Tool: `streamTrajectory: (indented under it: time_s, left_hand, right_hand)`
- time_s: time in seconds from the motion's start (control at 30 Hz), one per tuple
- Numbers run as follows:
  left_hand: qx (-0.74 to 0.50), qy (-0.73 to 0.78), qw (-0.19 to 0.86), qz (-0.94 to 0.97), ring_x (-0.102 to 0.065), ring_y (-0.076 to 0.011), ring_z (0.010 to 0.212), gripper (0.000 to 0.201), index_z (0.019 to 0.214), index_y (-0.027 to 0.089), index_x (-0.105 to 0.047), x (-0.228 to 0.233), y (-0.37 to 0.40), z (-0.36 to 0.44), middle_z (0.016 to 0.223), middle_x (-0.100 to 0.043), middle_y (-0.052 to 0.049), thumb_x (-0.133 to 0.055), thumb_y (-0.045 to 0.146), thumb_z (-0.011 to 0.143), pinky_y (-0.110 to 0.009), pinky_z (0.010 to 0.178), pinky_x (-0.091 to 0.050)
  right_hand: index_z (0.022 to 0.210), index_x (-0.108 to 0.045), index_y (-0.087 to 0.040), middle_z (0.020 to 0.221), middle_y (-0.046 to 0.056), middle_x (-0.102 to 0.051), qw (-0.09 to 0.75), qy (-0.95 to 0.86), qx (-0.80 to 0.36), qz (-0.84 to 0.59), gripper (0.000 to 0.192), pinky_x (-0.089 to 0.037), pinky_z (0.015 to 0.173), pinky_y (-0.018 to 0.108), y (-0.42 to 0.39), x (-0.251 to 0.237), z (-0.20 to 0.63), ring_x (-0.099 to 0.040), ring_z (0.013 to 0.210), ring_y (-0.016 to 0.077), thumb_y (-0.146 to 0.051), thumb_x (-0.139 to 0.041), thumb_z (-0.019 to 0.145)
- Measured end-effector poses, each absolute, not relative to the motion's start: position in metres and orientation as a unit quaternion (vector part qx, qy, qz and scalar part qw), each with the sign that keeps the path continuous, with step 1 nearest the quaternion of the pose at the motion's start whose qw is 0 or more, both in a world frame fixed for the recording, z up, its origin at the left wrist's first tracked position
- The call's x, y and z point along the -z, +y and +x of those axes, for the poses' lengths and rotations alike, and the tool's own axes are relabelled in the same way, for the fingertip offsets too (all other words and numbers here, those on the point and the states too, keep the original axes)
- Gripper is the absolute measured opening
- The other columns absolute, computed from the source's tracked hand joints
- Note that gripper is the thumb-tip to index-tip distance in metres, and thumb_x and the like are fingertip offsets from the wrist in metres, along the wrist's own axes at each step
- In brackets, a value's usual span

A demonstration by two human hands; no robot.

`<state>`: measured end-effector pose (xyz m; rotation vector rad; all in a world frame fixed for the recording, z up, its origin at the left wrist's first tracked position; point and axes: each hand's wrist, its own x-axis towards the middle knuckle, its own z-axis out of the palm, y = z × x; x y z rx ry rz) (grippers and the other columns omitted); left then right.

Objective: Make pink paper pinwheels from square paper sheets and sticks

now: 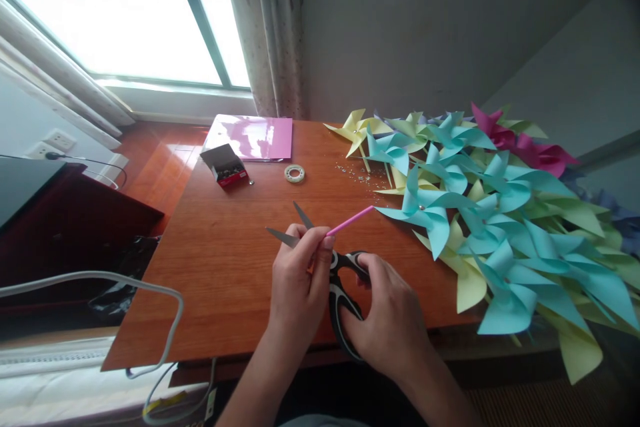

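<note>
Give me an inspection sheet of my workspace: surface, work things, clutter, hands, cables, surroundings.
Surface: brown table; silvery bits scattered near the pinwheels.
Work things: pink stick and scissors in hand, blades apart; pinwheels heaped at right.
Clutter: tape roll, open red box, pink sheet.
Hands: left pinches the stick; right grips the scissors' handles. Whether the left touches the scissors: cannot tell.
Cables: white cable looping by the table's near left corner; black plug at the sockets.
Surroundings: bright window, patterned curtain, grey wall.
</note>
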<state>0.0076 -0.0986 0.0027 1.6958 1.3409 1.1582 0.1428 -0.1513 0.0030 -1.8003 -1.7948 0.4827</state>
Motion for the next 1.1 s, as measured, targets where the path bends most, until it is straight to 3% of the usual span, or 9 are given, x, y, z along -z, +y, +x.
streamTrajectory:
  time_s: [0.47, 0.83, 1.1]
  left_hand:
    - [-0.48, 0.517, 0.354, 0.614, -0.051, -0.0139, 0.072, 0.019, 0.099, 0.019, -0.07, -0.003, -0.095, 0.006, 0.087, -0.049, -0.002, -0.053, 0.027, 0.1, -0.026, 0.061, -0.042]
    - [-0.482, 0.49, 0.392, 0.611, -0.052, -0.0152, 0.077, 0.019, 0.095, 0.02, -0.069, -0.002, -0.097, 0.007, 0.088, -0.049, -0.003, -0.052, 0.028, 0.1, -0.027, 0.065, -0.044]
    - [-0.476, 0.497, 0.379, 0.619, -0.054, -0.0192, 0.088, 0.021, 0.101, 0.022, -0.071, 0.0, -0.097, 0.005, 0.092, -0.051, -0.005, -0.052, 0.03, 0.1, -0.029, 0.071, -0.047]
  right_hand:
    - [0.107, -0.058, -0.015, 0.089, 0.01, -0.071, 0.26, -0.703, -0.099, -0.655, 0.032, -0.057, 0.071, 0.04, -0.149, -0.007, 0.139, -0.07, 0.079, 0.0283, -0.023, -0.06, 0.077]
    - [0.111, -0.054, -0.015, 0.096, 0.012, -0.068, 0.238, -0.685, -0.117, -0.678, 0.036, -0.056, 0.078, 0.043, -0.149, -0.01, 0.137, -0.067, 0.09, 0.0306, -0.026, -0.06, 0.076]
    - [0.11, -0.055, -0.014, 0.089, 0.011, -0.069, 0.248, -0.705, -0.088, -0.658, 0.031, -0.055, 0.073, 0.04, -0.15, -0.007, 0.137, -0.068, 0.082, 0.0283, -0.027, -0.057, 0.081]
